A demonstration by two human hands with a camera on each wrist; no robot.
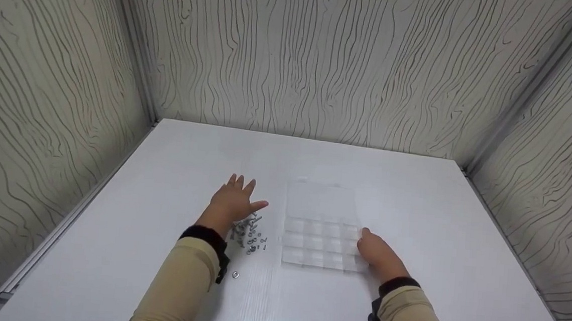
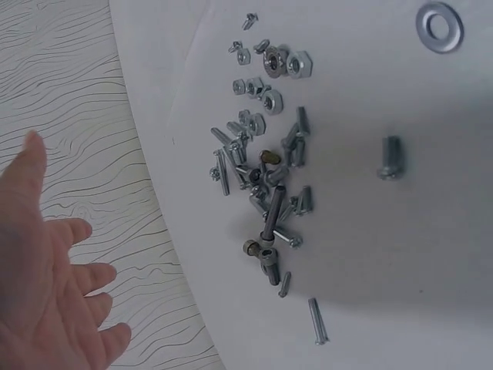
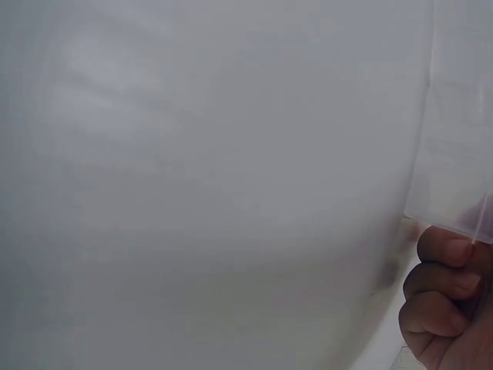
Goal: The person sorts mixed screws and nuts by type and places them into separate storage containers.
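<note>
With its fingers spread, my left hand (image 1: pixel 232 202) hovers over the far side of a pile of screws and bolts (image 2: pixel 275 212) and holds nothing. Several hex nuts (image 2: pixel 300 65) lie at one side of that pile. A flat washer (image 2: pixel 440 28) sits apart, nearer the front in the head view. To the right stands a clear plastic compartment box (image 1: pixel 321 200), its lid laid back and its compartments showing no parts. My right hand (image 1: pixel 381 253) grips the box's right edge, fingers curled at its wall in the right wrist view; the thumb is hard to see there.
All of this is on a white table (image 1: pixel 206 145), with patterned panels (image 1: pixel 298 55) rising at the back and both sides. One short bolt (image 2: pixel 391 158) and one long screw (image 2: pixel 317 321) lie loose away from the pile.
</note>
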